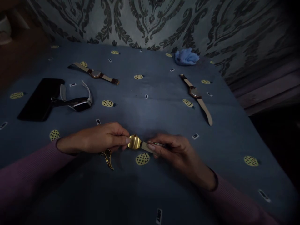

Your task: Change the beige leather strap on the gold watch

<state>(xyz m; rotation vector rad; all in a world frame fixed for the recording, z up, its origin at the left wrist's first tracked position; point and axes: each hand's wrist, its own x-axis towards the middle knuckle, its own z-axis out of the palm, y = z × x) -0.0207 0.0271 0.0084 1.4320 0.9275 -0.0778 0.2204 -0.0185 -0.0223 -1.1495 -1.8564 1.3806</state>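
A wristwatch with a shiny gold case (134,142) is held up between my two hands near the table's front, its smooth gold back facing me. My left hand (103,137) pinches the case's left edge between thumb and fingers. On the other side, my right hand (174,150) grips the pale strap (147,147) and also a thin metal tool (159,144) lying along the fingers. Below my left hand hangs or lies a gold folding clasp (108,159); its link to the watch is hidden by the fingers.
Two more watches, one at left (96,74) and one at right (195,92), lie on the blue pineapple-print tablecloth (159,109). A black phone (42,99), a smartwatch (82,104) and a crumpled blue cloth (187,57) lie there too. Patterned wallpaper (150,22) rises behind.
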